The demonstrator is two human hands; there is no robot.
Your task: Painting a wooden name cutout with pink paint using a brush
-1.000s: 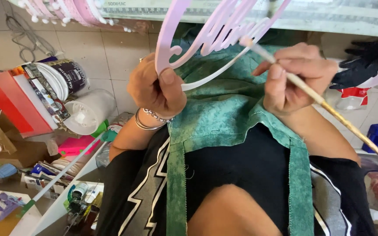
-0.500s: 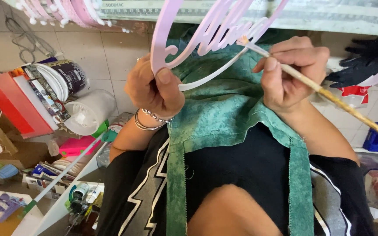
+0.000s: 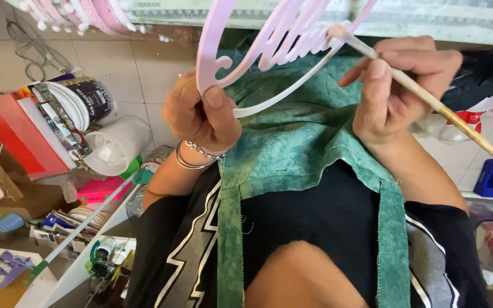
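Above the green mottled fabric apron (image 3: 292,137), a flat pink cut-out ring with script lettering (image 3: 269,51) is gripped at its lower rim by the closed left hand (image 3: 201,117). Right of the ring, a thin wooden-handled paintbrush (image 3: 429,100) is pinched in the closed right hand (image 3: 397,91), its tip laid against the lettering.

Between the left hand (image 3: 201,117) and the right hand (image 3: 397,91) there is open room above the green apron (image 3: 298,142); only the thin white arc of the pink cut-out sign (image 3: 269,51) crosses it. On the left side the way is blocked by the white bucket (image 3: 115,145), the red boards (image 3: 21,137) and a crowded shelf (image 3: 75,268). The long brush (image 3: 429,97) bars the right side.
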